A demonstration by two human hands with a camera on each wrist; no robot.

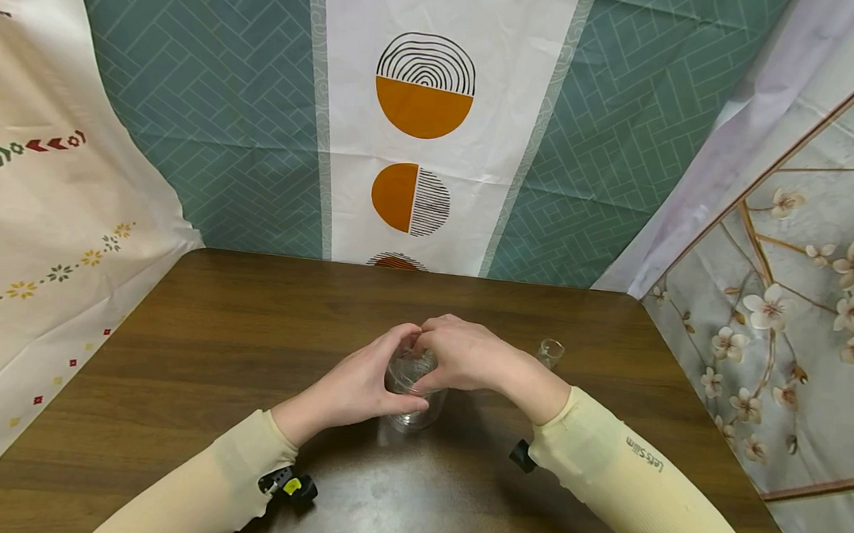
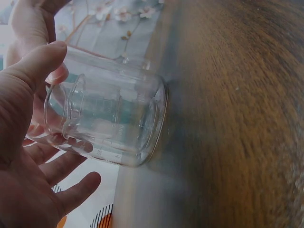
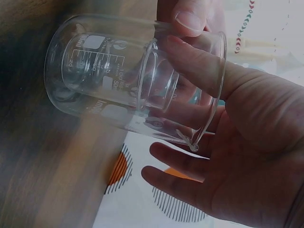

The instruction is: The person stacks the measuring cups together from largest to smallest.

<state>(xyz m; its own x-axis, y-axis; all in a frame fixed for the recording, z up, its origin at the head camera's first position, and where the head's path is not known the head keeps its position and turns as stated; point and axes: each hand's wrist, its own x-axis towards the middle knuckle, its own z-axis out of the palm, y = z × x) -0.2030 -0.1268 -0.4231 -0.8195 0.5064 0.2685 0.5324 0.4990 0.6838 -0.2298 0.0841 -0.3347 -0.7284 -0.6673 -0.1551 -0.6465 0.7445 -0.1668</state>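
Observation:
A clear glass beaker (image 1: 415,420) stands upright on the table, with smaller graduated beakers (image 3: 102,71) nested inside it. My left hand (image 1: 365,379) curves round the outer beaker near its rim, thumb on the near side. From the right, my right hand (image 1: 466,352) reaches over the top. In the right wrist view its thumb (image 3: 194,61) dips inside the outer rim and pinches at the rims of the inner beakers. The two lower fingers of that hand extend outside the glass.
Another small clear glass vessel (image 1: 550,351) stands to the right, partly hidden behind my right forearm. The brown wooden table (image 1: 253,307) ends at a patterned cloth (image 1: 418,139) at the back. Cloths also hang along the left and right sides.

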